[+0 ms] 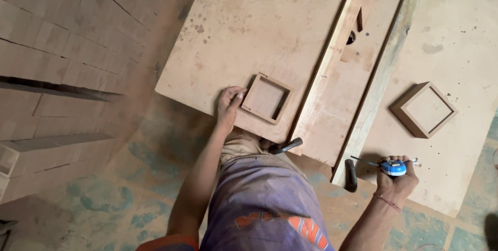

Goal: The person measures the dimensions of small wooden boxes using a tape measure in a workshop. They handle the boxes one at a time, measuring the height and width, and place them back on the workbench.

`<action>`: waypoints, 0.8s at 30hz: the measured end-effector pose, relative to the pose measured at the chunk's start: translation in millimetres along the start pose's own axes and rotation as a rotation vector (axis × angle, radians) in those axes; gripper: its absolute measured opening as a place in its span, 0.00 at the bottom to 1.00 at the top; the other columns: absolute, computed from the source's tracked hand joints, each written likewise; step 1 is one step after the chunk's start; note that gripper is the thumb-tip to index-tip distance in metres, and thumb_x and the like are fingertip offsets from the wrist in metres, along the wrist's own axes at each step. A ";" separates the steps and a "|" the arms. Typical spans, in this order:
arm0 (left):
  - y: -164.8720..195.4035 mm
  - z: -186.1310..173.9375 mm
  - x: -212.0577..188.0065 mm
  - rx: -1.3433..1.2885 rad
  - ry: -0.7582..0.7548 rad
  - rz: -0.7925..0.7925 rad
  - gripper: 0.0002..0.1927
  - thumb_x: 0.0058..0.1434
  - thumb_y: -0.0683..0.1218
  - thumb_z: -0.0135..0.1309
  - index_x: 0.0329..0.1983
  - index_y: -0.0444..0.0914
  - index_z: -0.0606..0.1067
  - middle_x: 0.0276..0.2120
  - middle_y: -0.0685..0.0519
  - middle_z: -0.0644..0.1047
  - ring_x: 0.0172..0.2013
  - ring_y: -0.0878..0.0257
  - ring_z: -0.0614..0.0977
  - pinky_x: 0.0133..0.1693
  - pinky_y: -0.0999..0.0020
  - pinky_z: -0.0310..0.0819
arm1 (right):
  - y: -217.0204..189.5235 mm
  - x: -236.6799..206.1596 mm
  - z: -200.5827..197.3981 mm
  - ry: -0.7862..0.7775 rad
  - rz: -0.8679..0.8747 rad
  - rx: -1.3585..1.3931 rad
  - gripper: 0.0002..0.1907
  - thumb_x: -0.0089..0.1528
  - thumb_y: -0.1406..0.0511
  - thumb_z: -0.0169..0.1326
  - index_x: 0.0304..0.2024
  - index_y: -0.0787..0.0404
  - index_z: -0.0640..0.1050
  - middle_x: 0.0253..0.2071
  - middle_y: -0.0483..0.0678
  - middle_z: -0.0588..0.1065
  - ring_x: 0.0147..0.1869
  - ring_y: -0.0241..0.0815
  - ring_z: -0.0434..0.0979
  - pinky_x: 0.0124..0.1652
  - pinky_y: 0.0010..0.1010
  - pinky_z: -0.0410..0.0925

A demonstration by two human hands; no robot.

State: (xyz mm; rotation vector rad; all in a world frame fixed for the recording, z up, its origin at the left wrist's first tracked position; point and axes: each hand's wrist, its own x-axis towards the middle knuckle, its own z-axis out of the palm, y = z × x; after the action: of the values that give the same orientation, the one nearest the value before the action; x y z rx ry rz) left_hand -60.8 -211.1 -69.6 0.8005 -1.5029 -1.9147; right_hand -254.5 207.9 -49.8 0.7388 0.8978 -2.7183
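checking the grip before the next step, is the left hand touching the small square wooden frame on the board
Touching. The head view shows the left hand with its fingertips pressed against the left edge of the square wooden frame, no gap between them.

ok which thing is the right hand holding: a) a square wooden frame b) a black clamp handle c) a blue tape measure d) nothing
c, the right hand is closed around a small blue tape measure at the near edge of the board, while the left hand rests against a square wooden frame.
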 end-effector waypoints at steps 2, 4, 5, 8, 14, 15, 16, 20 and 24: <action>-4.8 1.1 -8.8 0.094 0.069 0.003 0.20 0.68 0.47 0.56 0.57 0.30 0.71 0.53 0.43 0.78 0.55 0.58 0.79 0.58 0.66 0.71 | 0.8 -8.7 5.6 0.035 0.041 0.019 0.09 0.74 0.66 0.44 0.43 0.65 0.72 0.34 0.47 0.70 0.36 0.43 0.67 0.42 0.36 0.66; -6.5 5.3 -18.9 0.233 0.102 0.107 0.22 0.66 0.49 0.60 0.57 0.30 0.71 0.53 0.44 0.78 0.55 0.57 0.79 0.58 0.65 0.72 | 3.8 -14.8 10.7 0.058 0.081 -0.001 0.09 0.73 0.65 0.43 0.42 0.64 0.72 0.35 0.48 0.70 0.37 0.42 0.69 0.42 0.36 0.66; -5.2 8.4 -22.8 0.302 0.113 0.161 0.24 0.65 0.49 0.61 0.57 0.30 0.71 0.52 0.44 0.78 0.55 0.57 0.79 0.58 0.64 0.72 | 5.9 -17.3 13.0 0.070 0.095 -0.006 0.09 0.72 0.65 0.42 0.42 0.64 0.72 0.35 0.48 0.71 0.38 0.42 0.70 0.42 0.35 0.66; 5.8 18.8 -29.2 0.501 0.204 0.078 0.25 0.58 0.52 0.63 0.54 0.33 0.74 0.45 0.44 0.82 0.43 0.51 0.85 0.47 0.59 0.80 | 15.0 -24.5 17.7 -0.124 0.194 0.090 0.09 0.76 0.67 0.42 0.43 0.65 0.71 0.36 0.50 0.70 0.40 0.45 0.69 0.43 0.37 0.65; 34.4 34.5 -17.9 0.956 0.256 -0.009 0.19 0.54 0.49 0.63 0.48 0.38 0.79 0.47 0.39 0.80 0.44 0.36 0.81 0.44 0.42 0.75 | 26.9 -45.7 32.8 0.089 0.311 -0.132 0.22 0.73 0.55 0.39 0.46 0.70 0.71 0.39 0.57 0.73 0.40 0.48 0.72 0.40 0.34 0.67; 35.2 35.5 -15.9 0.982 0.232 -0.039 0.17 0.57 0.48 0.61 0.48 0.38 0.79 0.46 0.39 0.80 0.44 0.37 0.81 0.44 0.41 0.75 | 25.0 -46.8 34.3 0.084 0.285 -0.180 0.23 0.73 0.55 0.39 0.46 0.71 0.71 0.39 0.57 0.73 0.40 0.48 0.72 0.40 0.33 0.68; 34.7 36.0 -14.3 1.009 0.213 -0.065 0.15 0.59 0.48 0.60 0.48 0.39 0.79 0.46 0.40 0.80 0.45 0.37 0.81 0.44 0.41 0.75 | 22.4 -46.1 34.9 0.072 0.261 -0.226 0.23 0.73 0.54 0.40 0.46 0.71 0.71 0.39 0.57 0.74 0.39 0.48 0.72 0.40 0.33 0.68; 28.9 37.8 -14.8 0.984 0.209 0.093 0.07 0.62 0.44 0.57 0.42 0.37 0.80 0.46 0.42 0.81 0.44 0.36 0.81 0.43 0.41 0.75 | 4.1 -25.9 29.9 -0.035 0.178 -0.405 0.20 0.73 0.57 0.47 0.47 0.71 0.73 0.39 0.56 0.74 0.39 0.47 0.72 0.39 0.33 0.68; 24.6 51.0 -19.6 0.658 0.164 0.406 0.11 0.61 0.37 0.55 0.46 0.34 0.79 0.42 0.41 0.81 0.43 0.41 0.82 0.44 0.50 0.78 | -13.9 4.8 24.3 0.055 -0.300 -1.028 0.20 0.63 0.61 0.55 0.50 0.71 0.73 0.42 0.56 0.76 0.40 0.48 0.75 0.38 0.41 0.68</action>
State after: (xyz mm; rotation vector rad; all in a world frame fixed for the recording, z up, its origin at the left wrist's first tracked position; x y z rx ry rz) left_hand -84.4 -169.2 -33.9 0.8122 -2.0284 -1.0348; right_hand -272.7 204.4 -28.3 0.4518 2.2553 -1.9518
